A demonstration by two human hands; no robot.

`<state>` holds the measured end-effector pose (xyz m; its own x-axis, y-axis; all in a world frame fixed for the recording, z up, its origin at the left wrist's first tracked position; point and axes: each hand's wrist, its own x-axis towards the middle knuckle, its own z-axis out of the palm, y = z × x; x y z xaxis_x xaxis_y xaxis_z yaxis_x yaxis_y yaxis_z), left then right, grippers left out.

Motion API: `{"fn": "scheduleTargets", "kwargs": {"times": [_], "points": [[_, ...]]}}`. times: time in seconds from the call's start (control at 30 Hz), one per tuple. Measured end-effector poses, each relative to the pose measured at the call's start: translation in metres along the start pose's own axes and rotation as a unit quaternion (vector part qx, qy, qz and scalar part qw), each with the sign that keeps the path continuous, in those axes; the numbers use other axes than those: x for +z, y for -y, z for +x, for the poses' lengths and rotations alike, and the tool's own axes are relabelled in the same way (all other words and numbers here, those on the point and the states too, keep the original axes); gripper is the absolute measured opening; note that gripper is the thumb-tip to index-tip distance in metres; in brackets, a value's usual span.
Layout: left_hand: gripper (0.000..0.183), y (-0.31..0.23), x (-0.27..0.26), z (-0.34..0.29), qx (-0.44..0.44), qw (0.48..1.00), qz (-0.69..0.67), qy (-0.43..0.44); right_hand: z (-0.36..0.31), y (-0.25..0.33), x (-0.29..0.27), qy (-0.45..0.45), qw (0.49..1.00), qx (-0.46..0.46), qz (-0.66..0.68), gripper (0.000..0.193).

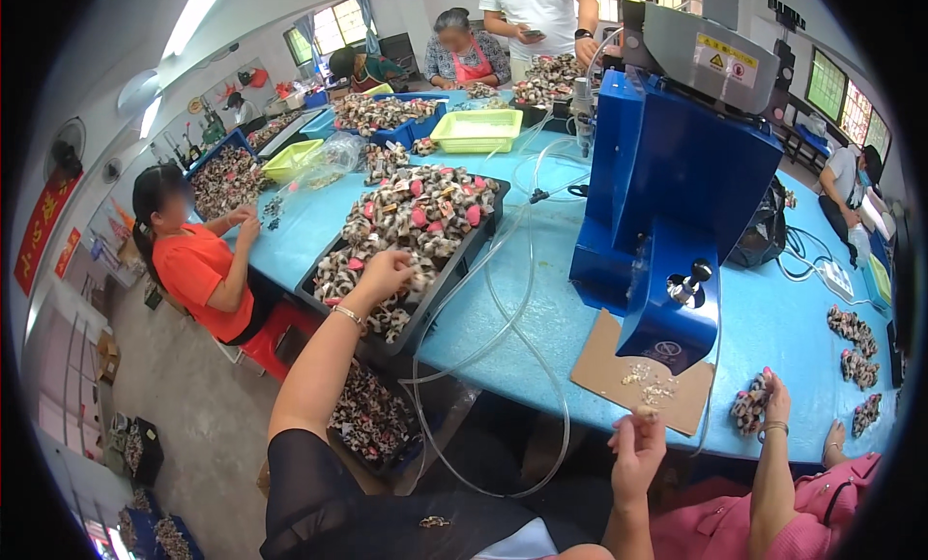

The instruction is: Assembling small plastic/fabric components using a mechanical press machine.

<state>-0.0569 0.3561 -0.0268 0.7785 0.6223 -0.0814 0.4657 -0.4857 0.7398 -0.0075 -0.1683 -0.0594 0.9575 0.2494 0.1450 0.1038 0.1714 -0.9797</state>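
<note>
My left hand (387, 276) reaches into a black tray (483, 233) heaped with spotted brown, black and white plush pieces (406, 212), several with pink parts. Its fingers are curled at the pile, closed around a pale plush piece (421, 274). Lower right, near the table's front edge, my right hand (636, 456) pinches a small tan fluffy piece (646, 415) between thumb and fingers. Just beyond it lies a brown cardboard sheet (607, 359) with small pale scraps (650, 384). A blue machine (667, 202) stands over this sheet.
Clear tubes (527, 309) loop across the blue table (522, 357) and hang over its edge. At my right, a co-worker's hand (775, 405) touches a plush piece (748, 407). Across the table stand a yellow-green basket (476, 132) and blue crates. A person in orange (201, 270) sits left.
</note>
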Motion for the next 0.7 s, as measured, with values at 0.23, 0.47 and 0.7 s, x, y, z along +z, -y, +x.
{"fn": "scheduleTargets", "kwargs": {"times": [0.23,0.47,0.7], "points": [[0.036,0.001,0.012,0.000,0.055,0.994,0.091,-0.032,0.005,0.026,0.057,0.243,0.941,0.159,0.174,0.026],[0.028,-0.102,0.031,-0.116,0.396,0.894,-0.016,-0.210,-0.016,0.019,0.015,0.199,0.976,0.061,0.065,0.019],[0.040,-0.132,0.154,-0.204,0.513,0.826,-0.232,0.014,0.001,0.048,0.037,0.060,0.985,0.026,0.157,0.026]]}}
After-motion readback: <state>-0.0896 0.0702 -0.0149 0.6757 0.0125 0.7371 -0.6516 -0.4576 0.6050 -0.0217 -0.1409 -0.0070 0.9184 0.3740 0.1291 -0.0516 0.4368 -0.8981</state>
